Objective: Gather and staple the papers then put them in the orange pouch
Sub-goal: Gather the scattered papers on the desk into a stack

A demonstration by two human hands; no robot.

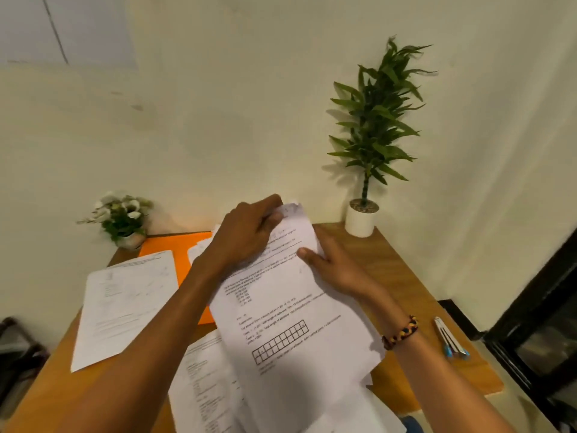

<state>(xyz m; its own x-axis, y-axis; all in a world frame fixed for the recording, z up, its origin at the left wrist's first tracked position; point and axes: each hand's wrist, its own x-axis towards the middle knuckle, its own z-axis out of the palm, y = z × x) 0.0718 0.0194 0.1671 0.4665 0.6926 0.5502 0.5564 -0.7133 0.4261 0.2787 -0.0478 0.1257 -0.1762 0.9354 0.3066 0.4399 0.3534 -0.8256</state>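
A stack of printed papers (290,310) is held tilted above the middle of the wooden table (396,276). My left hand (246,235) pinches the stack's top edge. My right hand (334,267), with a braided bracelet at the wrist, grips the stack's right edge. The orange pouch (175,248) lies flat at the table's back left, partly hidden under my left arm and the papers. One loose sheet (125,304) lies on the left of the table over the pouch's edge. More sheets (203,385) lie at the near edge. A small metal stapler (449,337) rests at the right.
A white pot with a tall green plant (371,145) stands at the table's back right corner. A small pot of white flowers (125,218) sits at the back left. A wall runs behind the table. Dark furniture (546,323) stands to the right.
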